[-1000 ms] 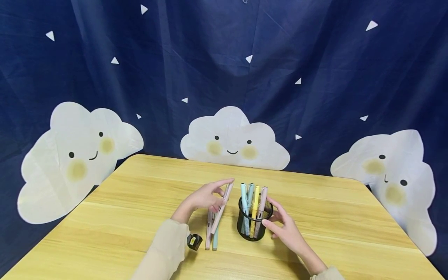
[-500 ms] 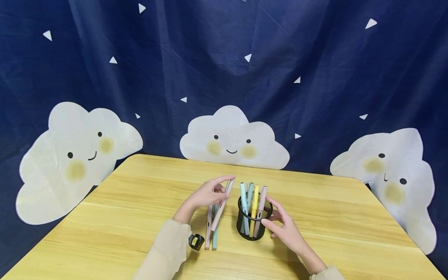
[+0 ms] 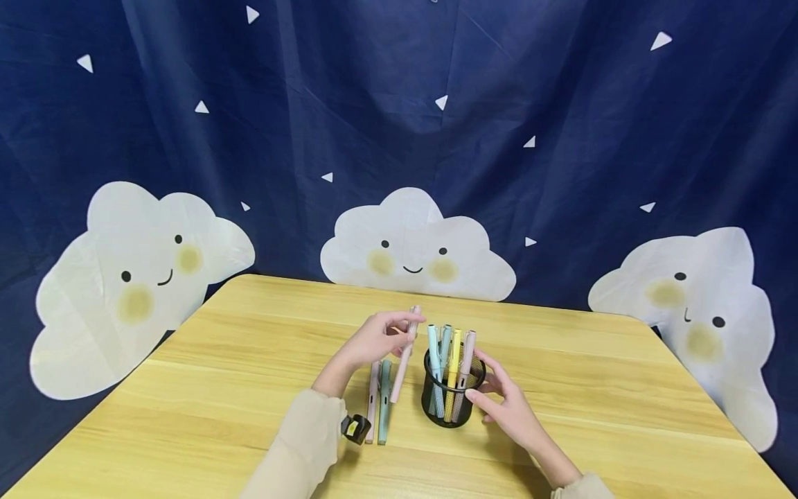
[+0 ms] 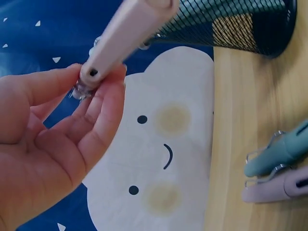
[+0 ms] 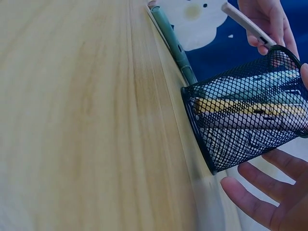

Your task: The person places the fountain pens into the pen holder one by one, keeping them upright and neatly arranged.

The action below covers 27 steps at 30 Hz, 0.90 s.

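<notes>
Left hand [image 3: 374, 341] pinches a pink pen [image 3: 406, 350] near its top, fingertips clamped on it; pen hangs nearly upright just left of the black mesh cup [image 3: 450, 402], tip above 2 pens [image 3: 378, 405] lying on the table [image 3: 187, 388]. Right hand [image 3: 508, 409] w/ fingers spread, touching cup's right side. Vs 0.5 s ago: pen is lifted higher & steeper.
</notes>
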{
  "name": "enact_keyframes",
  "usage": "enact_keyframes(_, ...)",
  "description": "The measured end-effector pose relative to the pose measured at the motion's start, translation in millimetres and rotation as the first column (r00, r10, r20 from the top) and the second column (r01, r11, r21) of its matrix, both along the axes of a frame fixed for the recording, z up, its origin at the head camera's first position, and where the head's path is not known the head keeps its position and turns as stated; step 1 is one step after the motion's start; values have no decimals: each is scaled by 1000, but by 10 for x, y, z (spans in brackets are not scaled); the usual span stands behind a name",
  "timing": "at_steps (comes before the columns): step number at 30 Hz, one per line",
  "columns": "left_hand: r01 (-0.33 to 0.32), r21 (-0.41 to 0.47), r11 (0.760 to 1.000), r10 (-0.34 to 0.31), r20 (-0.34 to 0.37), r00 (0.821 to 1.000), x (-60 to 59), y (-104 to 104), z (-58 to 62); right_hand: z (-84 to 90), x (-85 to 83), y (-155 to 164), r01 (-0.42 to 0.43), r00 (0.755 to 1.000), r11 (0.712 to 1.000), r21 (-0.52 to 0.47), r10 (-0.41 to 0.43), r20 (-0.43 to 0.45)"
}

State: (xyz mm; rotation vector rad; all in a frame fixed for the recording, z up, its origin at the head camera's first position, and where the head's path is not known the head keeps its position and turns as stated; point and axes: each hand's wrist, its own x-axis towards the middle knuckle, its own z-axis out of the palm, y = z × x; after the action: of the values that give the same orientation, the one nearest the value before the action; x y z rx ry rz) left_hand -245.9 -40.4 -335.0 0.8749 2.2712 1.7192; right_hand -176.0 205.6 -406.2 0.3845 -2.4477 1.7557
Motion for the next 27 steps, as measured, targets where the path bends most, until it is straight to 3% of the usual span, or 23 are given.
enact_keyframes(6, -76, 4, 997, 76, -49, 996, 35, 56, 70, 3, 10, -1, 1, 1000, 1000, 3, -1, 2)
enact_keyframes(13, -157, 15, 987, 158, -131, 979, 70, 122, 135, 13, 14, -2, 0, 1000, 1000, 1, 0, -14)
enact_keyframes(22, -159, 84, 984, 172, -171, 970, 313, 177, 441, 4, 3, -3, -14, 1000, 1000, -2, 14, -21)
enact_keyframes(27, -170, 112, 979, 188, -178, 966, 346, 215, 496, -6, 2, 5, -12, 1000, 1000, -4, 12, -15)
